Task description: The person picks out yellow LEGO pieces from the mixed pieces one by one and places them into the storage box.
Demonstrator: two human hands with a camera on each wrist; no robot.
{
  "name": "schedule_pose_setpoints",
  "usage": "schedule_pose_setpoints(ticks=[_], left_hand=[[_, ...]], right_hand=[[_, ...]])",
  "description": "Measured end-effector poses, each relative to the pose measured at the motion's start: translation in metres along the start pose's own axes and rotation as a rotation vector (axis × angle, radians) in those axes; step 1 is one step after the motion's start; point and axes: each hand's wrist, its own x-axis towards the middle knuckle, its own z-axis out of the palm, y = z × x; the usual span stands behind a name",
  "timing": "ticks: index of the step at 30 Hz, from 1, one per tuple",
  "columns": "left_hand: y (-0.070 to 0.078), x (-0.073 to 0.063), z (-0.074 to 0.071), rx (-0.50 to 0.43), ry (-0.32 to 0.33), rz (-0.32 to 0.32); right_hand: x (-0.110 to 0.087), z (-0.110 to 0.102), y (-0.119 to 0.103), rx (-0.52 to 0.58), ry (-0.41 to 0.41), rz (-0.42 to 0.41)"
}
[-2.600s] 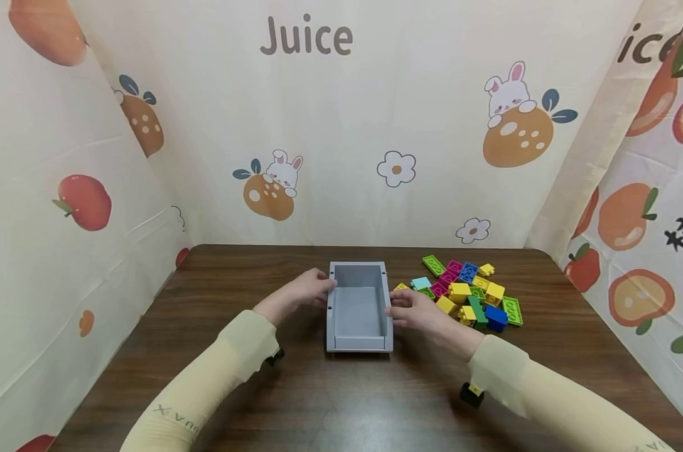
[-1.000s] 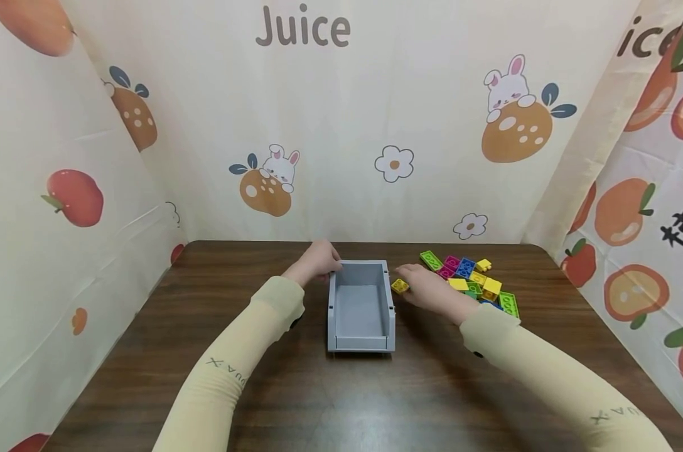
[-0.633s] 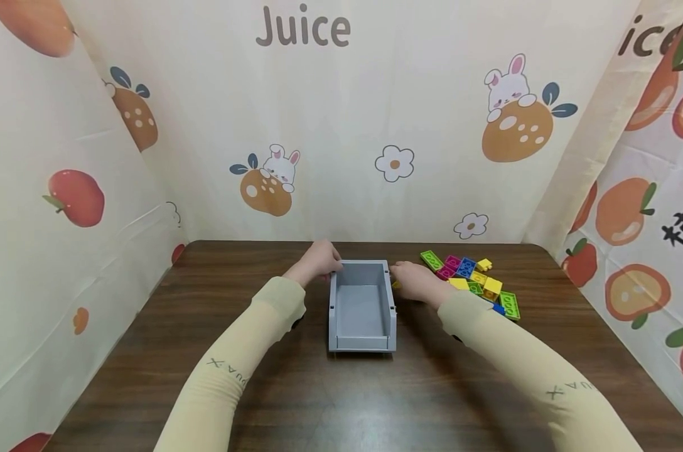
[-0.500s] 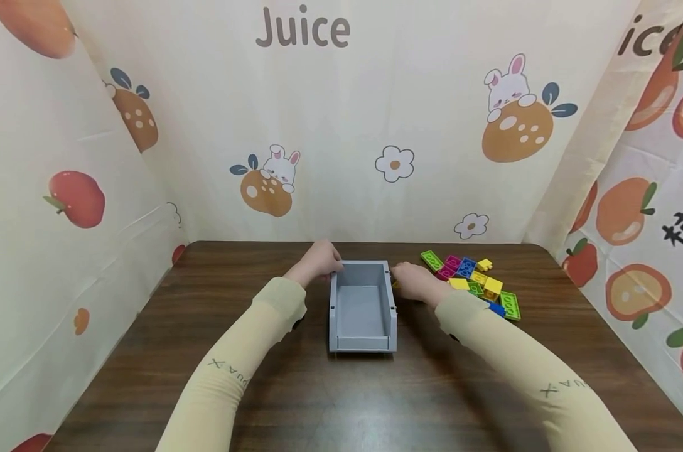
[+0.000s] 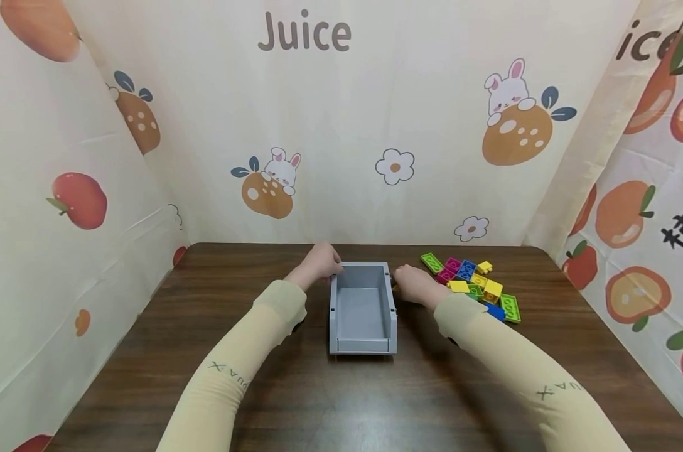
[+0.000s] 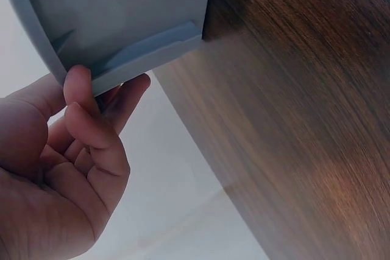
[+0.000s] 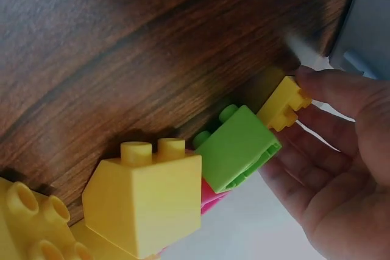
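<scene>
A grey plastic bin (image 5: 363,346) stands on the wooden table with its low end toward me. My left hand (image 5: 319,262) grips its far left corner; in the left wrist view the thumb and fingers are curled round the bin's edge. Just right of the bin, my right hand (image 5: 415,284) reaches down. In the right wrist view it pinches a small yellow toy brick (image 7: 281,103) between thumb and fingers. A green brick (image 7: 237,147) lies right against that one. From the head view, the pinched brick is mostly hidden by the hand.
Several yellow, green, blue and magenta toy bricks lie in a loose pile right of my right hand, with a blue brick (image 5: 494,311) and a flat green brick (image 5: 510,308) at its near side. Behind the table (image 5: 341,402) hangs a printed curtain (image 5: 341,113).
Earlier both hands held the bin's sides. My left hand has moved to the far left corner. My right hand has let go of the bin and closed on the small yellow brick.
</scene>
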Motion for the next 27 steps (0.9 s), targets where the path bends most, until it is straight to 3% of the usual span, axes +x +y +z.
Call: schedule_pose_setpoints(ticks=[12, 27], left_hand=[[0.002, -0.004, 0.001, 0.022, 0.029, -0.009], [0.005, -0.002, 0.002, 0.054, 0.032, -0.027]], right_hand=[[-0.008, -0.014, 0.002, 0.069, 0.074, -0.089], [-0.022, -0.059, -0.008, 0.045, 0.114, -0.105]])
